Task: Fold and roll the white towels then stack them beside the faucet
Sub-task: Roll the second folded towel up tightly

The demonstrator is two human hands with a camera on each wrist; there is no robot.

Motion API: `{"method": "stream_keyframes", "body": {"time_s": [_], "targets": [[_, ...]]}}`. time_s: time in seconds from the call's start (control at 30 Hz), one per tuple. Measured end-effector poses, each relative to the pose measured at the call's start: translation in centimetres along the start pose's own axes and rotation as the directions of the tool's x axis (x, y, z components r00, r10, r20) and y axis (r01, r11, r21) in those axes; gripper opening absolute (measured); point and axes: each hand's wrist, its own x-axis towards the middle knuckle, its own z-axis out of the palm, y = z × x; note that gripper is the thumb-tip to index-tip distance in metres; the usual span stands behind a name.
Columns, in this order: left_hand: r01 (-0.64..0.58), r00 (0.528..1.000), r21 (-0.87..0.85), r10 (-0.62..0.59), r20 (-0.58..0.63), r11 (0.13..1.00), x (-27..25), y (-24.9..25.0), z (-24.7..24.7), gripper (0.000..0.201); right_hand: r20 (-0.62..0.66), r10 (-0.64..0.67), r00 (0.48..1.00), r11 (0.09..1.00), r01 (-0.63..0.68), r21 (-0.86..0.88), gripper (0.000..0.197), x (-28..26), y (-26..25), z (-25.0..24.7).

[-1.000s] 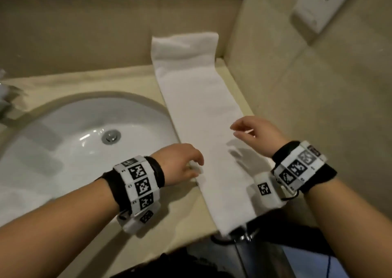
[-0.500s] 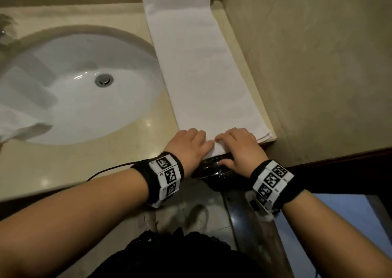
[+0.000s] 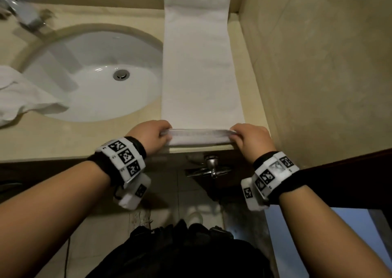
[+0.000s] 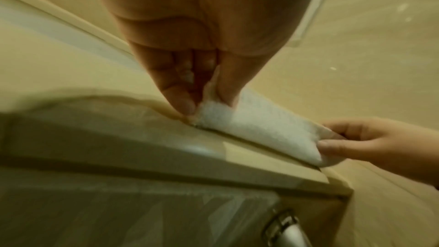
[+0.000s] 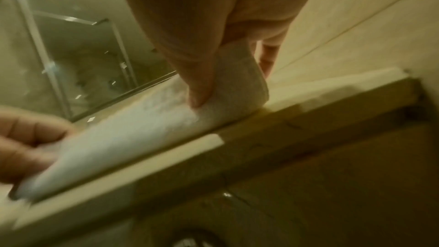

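Observation:
A long white towel (image 3: 199, 61), folded into a narrow strip, lies on the counter to the right of the sink, its far end leaning up the back wall. Its near end is turned up into a first small roll (image 3: 199, 136) at the counter's front edge. My left hand (image 3: 158, 133) pinches the roll's left corner (image 4: 213, 114) between thumb and fingers. My right hand (image 3: 244, 136) grips the right corner (image 5: 237, 89) the same way. A second white towel (image 3: 19, 95) lies crumpled at the sink's left rim. The faucet (image 3: 25, 10) stands at the back left.
The white sink basin (image 3: 95, 80) fills the counter's middle left. A tiled side wall (image 3: 318, 65) runs close along the towel's right edge. A metal door handle (image 3: 209, 167) sits below the counter (image 3: 84, 142) front.
My hands came down from mid-towel to its near end, spread to both corners and turned the edge up into a small roll. The head view shifted down toward the counter front.

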Motion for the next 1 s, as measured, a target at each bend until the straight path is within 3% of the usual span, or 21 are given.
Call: {"method": "stream_keyframes", "body": {"time_s": [0.1,0.17,0.27,0.33,0.4,0.5,0.6,0.73,0.8,0.9,0.97,1.0], "targets": [[0.083,0.996,-0.090,-0.085,-0.014,0.992,1.1,-0.3,-0.1,0.024,0.091,0.155,0.984,0.982,-0.164,0.098,0.024,1.7,-0.3,-0.3],[0.067,0.994,-0.095,-0.075,-0.078,0.993,1.3,-0.1,0.0,0.024,0.012,0.167,0.986,0.985,-0.166,-0.048,0.029,2.2,-0.5,-0.1],[-0.103,0.974,0.078,0.116,-0.196,0.992,1.1,0.4,0.3,0.027,-0.169,-0.035,0.985,0.980,0.001,-0.199,0.024,1.9,-0.9,0.2],[-0.227,0.961,0.222,0.255,-0.104,0.948,1.0,0.5,0.8,0.030,-0.107,-0.178,0.978,0.972,0.158,-0.175,0.016,1.8,-0.7,0.5],[-0.267,0.959,0.272,0.283,-0.019,0.925,0.8,0.4,0.9,0.028,-0.047,-0.213,0.976,0.972,0.207,-0.111,0.018,1.5,-0.4,0.6],[-0.315,0.943,0.373,0.331,0.020,0.873,0.2,-0.3,0.7,0.036,0.011,-0.223,0.975,0.969,0.223,-0.104,0.036,1.1,0.2,0.7],[-0.354,0.928,0.406,0.370,0.041,0.843,0.1,-0.7,0.1,0.038,0.017,-0.231,0.973,0.969,0.232,-0.089,0.034,1.3,0.4,0.5],[-0.252,0.966,0.244,0.259,0.003,0.937,1.2,-0.6,-0.8,0.036,0.003,-0.171,0.985,0.984,0.170,-0.051,0.032,1.9,0.3,0.1],[-0.113,0.994,0.087,0.113,-0.002,0.990,2.0,-0.8,-1.5,0.032,-0.008,-0.052,0.999,0.998,0.052,0.043,0.027,2.7,0.0,-0.3],[0.054,0.998,-0.141,-0.050,0.030,0.989,3.6,-1.4,-2.5,0.025,0.107,0.127,0.986,0.973,-0.144,0.178,0.025,5.0,0.0,-1.0],[0.080,0.996,-0.144,-0.072,0.060,0.986,4.8,-1.6,-3.1,0.024,0.110,0.219,0.970,0.957,-0.235,0.168,0.029,6.4,0.0,-1.6],[0.073,0.996,-0.116,-0.066,0.057,0.991,5.2,-1.5,-3.2,0.024,0.058,0.230,0.971,0.969,-0.234,0.083,0.030,6.7,0.0,-1.6]]}}
